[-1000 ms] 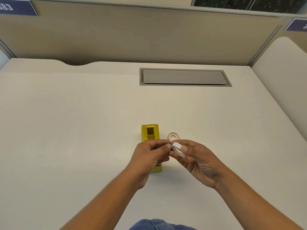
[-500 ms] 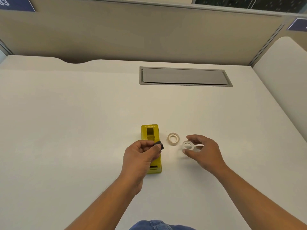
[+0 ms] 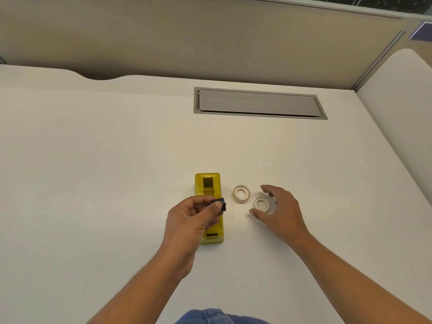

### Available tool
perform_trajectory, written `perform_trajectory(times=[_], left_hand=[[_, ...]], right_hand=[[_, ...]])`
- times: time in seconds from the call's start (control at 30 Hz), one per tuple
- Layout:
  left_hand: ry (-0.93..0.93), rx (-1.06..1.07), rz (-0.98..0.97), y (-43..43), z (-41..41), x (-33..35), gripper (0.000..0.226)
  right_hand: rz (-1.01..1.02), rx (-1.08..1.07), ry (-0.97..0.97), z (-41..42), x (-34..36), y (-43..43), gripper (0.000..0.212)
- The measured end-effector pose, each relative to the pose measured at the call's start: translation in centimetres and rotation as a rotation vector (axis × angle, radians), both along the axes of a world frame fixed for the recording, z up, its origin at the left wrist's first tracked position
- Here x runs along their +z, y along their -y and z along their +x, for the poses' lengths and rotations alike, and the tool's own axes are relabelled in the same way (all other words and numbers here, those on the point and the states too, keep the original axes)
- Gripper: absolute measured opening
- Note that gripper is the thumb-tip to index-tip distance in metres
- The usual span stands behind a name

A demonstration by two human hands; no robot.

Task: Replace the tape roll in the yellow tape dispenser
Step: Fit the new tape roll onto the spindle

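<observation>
On worktop (image 3: 93,160): grey cable hatch (image 3: 259,104) at far side. Yellow tape dispenser (image 3: 208,183) at centre, roll bay empty. Left hand (image 3: 189,220) over dispenser, grip clenched on black core hub (image 3: 221,204). Right hand (image 3: 280,206) released, fingers spread around near tape roll (image 3: 261,204), not gripping. Second tape roll (image 3: 241,194) just beside, between it and dispenser. Rolls judged light, stiff, smooth-sided; pinch across outer rim, avoid adhesive edge.

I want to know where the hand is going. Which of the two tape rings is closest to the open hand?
The clearer tape ring, right under the open right hand, between thumb and fingers. The whiter tape ring lies nearer the yellow dispenser.
</observation>
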State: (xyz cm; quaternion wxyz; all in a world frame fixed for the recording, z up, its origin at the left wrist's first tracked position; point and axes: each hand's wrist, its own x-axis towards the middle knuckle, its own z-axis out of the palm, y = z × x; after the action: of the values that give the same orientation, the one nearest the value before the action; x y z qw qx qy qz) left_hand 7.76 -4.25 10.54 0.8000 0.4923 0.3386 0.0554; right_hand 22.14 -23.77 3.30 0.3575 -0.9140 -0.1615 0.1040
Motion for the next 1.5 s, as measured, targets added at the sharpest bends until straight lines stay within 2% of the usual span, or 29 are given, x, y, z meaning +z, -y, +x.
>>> perform_trajectory(times=[0.27,0.37,0.47,0.6,0.77,0.9,1.1,1.23,1.5], left_hand=[[-0.049,-0.026,0.066,-0.3,0.1,-0.1,0.02],[-0.047,-0.034,0.085,-0.4,0.1,0.1,0.024],[-0.025,-0.036,0.081,-0.6,-0.2,0.4,0.021],[0.018,-0.057,0.058,-0.7,-0.7,0.9,0.025],[0.065,-0.054,0.074,-0.9,-1.5,1.6,0.026],[0.08,-0.072,0.169,-1.0,-2.4,2.7,0.026],[0.121,-0.11,0.257,-0.6,-4.4,4.2,0.027],[0.148,-0.134,0.284,0.0,-5.6,4.9,0.028],[0.117,-0.169,0.357,0.8,-7.2,5.4,0.028]], right_hand=[[-0.249,0.303,0.105,1.8,1.5,-3.6,0.065],[-0.366,0.361,0.119,2.3,1.7,-4.5,0.064],[-0.366,0.386,0.089,2.6,1.5,-4.8,0.059],[-0.281,0.371,0.057,2.7,1.5,-4.8,0.054],[-0.011,0.237,0.034,1.3,3.9,-4.2,0.047],[0.268,0.177,-0.105,-2.2,7.7,-3.8,0.033],[0.536,0.266,-0.314,-7.2,11.9,-3.1,0.038],[0.603,0.287,-0.392,-9.1,12.6,-2.9,0.041],[0.564,0.332,-0.393,-10.8,13.2,-2.7,0.045]])
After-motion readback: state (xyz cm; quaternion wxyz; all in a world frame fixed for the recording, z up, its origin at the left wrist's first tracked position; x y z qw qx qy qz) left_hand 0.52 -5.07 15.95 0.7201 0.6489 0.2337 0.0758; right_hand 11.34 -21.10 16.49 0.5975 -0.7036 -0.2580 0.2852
